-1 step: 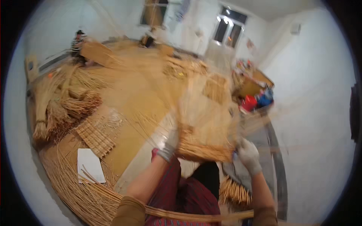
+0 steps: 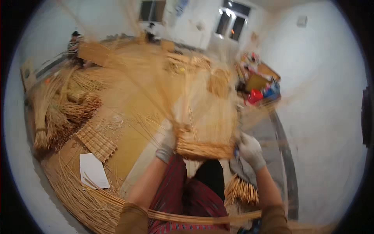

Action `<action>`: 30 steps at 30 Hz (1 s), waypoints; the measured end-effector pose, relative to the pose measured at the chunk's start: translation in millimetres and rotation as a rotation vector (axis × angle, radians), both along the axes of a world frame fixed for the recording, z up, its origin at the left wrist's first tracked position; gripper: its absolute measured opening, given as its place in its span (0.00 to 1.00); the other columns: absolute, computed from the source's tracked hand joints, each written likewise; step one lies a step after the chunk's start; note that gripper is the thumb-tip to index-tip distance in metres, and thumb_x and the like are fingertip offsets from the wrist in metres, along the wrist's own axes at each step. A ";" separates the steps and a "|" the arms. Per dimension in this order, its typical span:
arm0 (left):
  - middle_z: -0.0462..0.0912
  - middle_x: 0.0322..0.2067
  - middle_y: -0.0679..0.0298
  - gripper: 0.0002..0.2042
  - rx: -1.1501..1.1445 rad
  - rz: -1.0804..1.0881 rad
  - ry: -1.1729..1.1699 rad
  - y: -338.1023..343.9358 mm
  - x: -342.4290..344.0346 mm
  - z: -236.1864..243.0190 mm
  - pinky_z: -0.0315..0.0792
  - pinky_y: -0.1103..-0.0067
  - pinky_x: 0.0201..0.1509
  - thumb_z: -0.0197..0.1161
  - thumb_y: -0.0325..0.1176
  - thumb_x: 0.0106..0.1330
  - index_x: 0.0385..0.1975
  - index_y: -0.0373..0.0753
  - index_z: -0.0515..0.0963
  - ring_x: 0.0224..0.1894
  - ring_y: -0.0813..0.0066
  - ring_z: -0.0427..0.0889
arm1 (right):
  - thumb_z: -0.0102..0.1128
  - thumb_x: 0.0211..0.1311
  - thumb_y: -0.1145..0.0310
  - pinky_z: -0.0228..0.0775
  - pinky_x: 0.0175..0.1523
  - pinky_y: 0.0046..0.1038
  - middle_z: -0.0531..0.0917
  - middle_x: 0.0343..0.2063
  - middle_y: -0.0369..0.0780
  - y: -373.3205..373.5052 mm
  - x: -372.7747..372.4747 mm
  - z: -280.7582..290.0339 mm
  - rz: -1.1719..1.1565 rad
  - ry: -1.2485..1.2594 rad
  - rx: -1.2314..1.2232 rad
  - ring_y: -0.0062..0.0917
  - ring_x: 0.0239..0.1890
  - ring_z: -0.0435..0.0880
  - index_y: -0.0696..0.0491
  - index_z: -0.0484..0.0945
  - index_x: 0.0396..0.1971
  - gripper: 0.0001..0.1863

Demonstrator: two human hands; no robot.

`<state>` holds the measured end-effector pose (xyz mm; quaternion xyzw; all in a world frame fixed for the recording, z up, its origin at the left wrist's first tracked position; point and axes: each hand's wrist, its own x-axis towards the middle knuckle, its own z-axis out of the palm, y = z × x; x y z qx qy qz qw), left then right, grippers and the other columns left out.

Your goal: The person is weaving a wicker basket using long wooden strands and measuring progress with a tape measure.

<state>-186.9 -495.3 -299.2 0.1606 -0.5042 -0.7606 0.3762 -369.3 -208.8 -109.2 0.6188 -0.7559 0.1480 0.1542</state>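
Note:
Between my hands is a partly woven straw basket (image 2: 204, 150), box-shaped, with a thick braided lower edge and long loose strands fanning up and outward, blurred by motion. My left hand (image 2: 166, 142), in a pale glove, grips its left side near a knot of strands; the fingertips are partly hidden. On the other side my right hand (image 2: 251, 151), gloved in white, is closed at the basket's right edge, with a small bluish thing showing by the fingers. The basket is held above my lap. A bundle of long straw strands (image 2: 202, 217) runs across my lap beneath both forearms.
Left on the floor lie a woven straw mat (image 2: 97, 141), a white sheet (image 2: 93, 169) and heaped straw bundles (image 2: 74, 105). Cut straw ends (image 2: 242, 191) stick out below my right hand. Two people (image 2: 74, 48) sit far off. A cluttered box (image 2: 259, 82) stands by the right wall.
The basket and both hands have shifted slightly up and to the left in the picture. The far room has also shifted a little that way. Both hands keep their hold.

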 end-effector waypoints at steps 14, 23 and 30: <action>0.83 0.39 0.57 0.17 0.115 0.169 0.005 -14.3 43.7 -66.3 0.84 0.72 0.35 0.54 0.43 0.73 0.50 0.35 0.75 0.35 0.65 0.84 | 0.55 0.63 0.63 0.68 0.47 0.40 0.82 0.32 0.42 -62.1 7.1 -84.6 0.024 -0.072 -0.317 0.37 0.42 0.78 0.46 0.84 0.41 0.12; 0.83 0.36 0.58 0.20 0.096 0.145 0.031 29.7 18.6 -6.3 0.81 0.77 0.34 0.51 0.47 0.74 0.49 0.35 0.76 0.33 0.71 0.83 | 0.62 0.55 0.63 0.68 0.48 0.41 0.80 0.32 0.43 -55.3 10.5 -90.3 -0.129 0.133 -0.223 0.39 0.38 0.80 0.49 0.82 0.28 0.06; 0.84 0.41 0.55 0.26 0.044 0.137 0.048 22.6 9.6 -17.1 0.82 0.72 0.42 0.45 0.52 0.74 0.53 0.33 0.74 0.39 0.65 0.84 | 0.57 0.57 0.61 0.71 0.44 0.38 0.85 0.31 0.41 -55.7 -10.8 -90.8 -0.169 -0.037 0.053 0.35 0.36 0.84 0.46 0.83 0.34 0.09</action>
